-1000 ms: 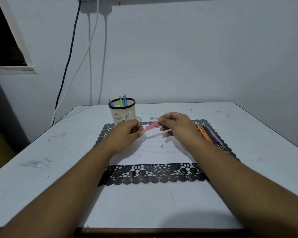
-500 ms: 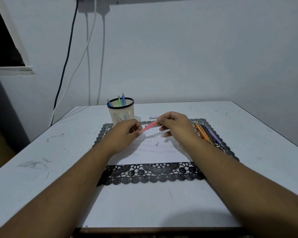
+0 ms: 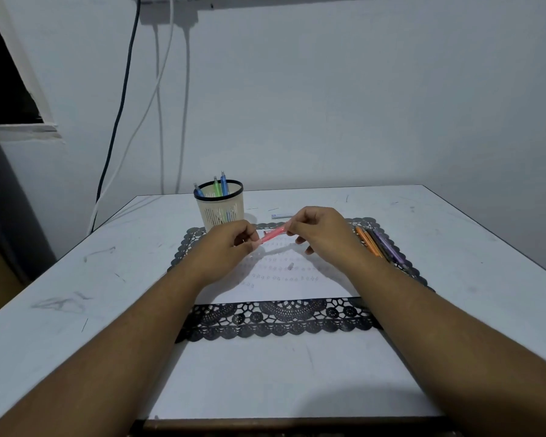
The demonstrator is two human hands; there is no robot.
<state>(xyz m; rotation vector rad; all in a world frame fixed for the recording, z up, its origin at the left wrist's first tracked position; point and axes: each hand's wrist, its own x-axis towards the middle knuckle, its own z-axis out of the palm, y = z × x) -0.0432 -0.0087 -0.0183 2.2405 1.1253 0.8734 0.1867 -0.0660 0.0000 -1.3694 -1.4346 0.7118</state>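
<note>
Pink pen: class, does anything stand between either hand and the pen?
Nothing visible does. The left hand pinches one end of the pink pen and the right hand pinches the other, holding it above the paper.

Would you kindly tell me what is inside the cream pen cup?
Three pens stand in the pen cup: two blue, one green. Its wall mostly hides their lower ends and the bottom.

White table, scuffed with grey marks

A black lace mat lies flat across its middle; a cream pen cup with a black rim stands upright at the mat's far left corner; a small white-and-blue stick lies just beyond the mat's far edge, near the cup.
</note>
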